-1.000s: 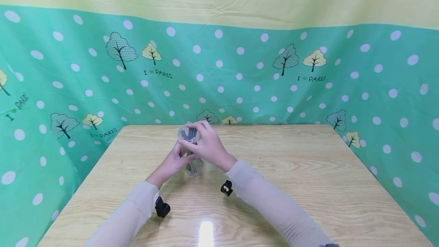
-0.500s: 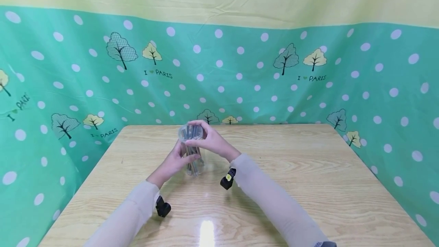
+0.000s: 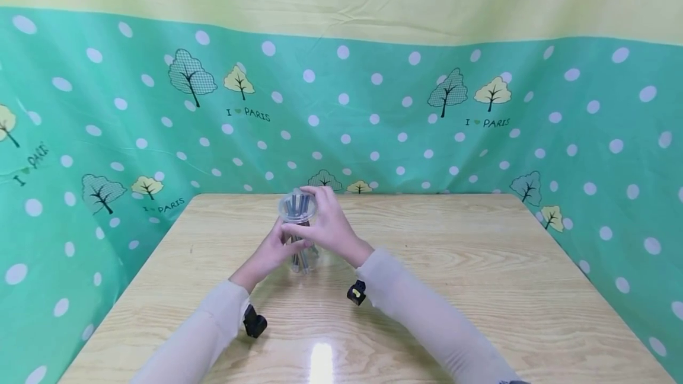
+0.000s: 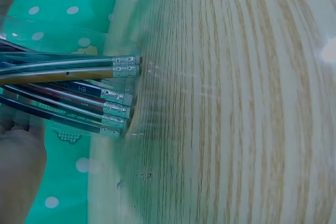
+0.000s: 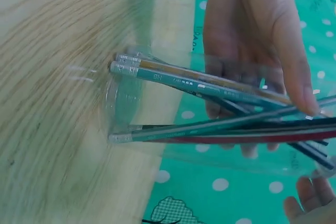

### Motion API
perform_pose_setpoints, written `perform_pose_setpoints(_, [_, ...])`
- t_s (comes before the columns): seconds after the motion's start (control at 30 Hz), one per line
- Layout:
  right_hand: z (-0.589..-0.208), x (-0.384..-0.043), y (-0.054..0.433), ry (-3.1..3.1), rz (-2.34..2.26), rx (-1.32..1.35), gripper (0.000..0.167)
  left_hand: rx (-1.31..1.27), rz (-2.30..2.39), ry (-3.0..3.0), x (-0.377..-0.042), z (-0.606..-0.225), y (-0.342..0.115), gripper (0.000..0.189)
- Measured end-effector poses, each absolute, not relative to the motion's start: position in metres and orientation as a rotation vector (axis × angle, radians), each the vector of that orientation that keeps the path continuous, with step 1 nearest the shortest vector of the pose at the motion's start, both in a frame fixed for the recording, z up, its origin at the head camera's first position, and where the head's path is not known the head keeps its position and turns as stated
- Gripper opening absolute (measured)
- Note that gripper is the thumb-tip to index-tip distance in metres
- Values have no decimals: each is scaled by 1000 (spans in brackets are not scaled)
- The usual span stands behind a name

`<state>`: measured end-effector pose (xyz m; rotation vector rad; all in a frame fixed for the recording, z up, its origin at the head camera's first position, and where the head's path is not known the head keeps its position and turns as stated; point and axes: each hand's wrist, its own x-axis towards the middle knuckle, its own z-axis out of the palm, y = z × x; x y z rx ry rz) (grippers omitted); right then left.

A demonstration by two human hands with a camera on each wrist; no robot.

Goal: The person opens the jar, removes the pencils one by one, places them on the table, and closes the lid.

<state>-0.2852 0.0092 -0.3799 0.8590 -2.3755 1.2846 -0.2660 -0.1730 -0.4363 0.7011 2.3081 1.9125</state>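
A clear plastic jar (image 3: 304,266) stands upright on the table, holding several pencils (image 5: 181,86). Their eraser ends sit at the jar's base, seen also on the pencils (image 4: 68,72) in the left wrist view. My left hand (image 3: 272,249) grips the jar's body from the left, thumb across the near side. At the top, my right hand (image 3: 332,225) holds the round clear rim (image 3: 296,220) from the right, with fingers behind and thumb in front. The right wrist view shows the left hand (image 5: 252,35) around the see-through wall and the right hand's fingertips (image 5: 310,203) at the top end.
The wooden table (image 3: 453,265) extends to both sides and toward me. Behind it hangs a green dotted cloth (image 3: 373,117). Black wrist cameras (image 3: 254,322) sit under both sleeves, just above the tabletop.
My right hand drew back and turned around the jar's top half a second ago, and now its thumb is further left along the front again. The left hand and jar stay in place.
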Motion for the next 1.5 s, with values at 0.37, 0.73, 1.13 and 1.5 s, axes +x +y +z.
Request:
perform_pose_setpoints(0.37, [-380, -281, 7, -2315, 1201, 903, 76, 661, 1899, 2302, -266, -438, -175, 84])
perform_pose_setpoints(0.73, [-372, -286, 14, -2394, 1280, 956, 73, 655, 1900, 2304, -264, -433, -174, 83])
perform_pose_setpoints(1.13, [-371, -302, 26, -2440, 1491, 1080, 69, 666, 1884, 2320, -265, -432, -175, 80])
perform_pose_setpoints(1.5, [-370, -301, 26, -2489, 1460, 1108, 73, 648, 1869, 2326, -265, -431, -174, 81])
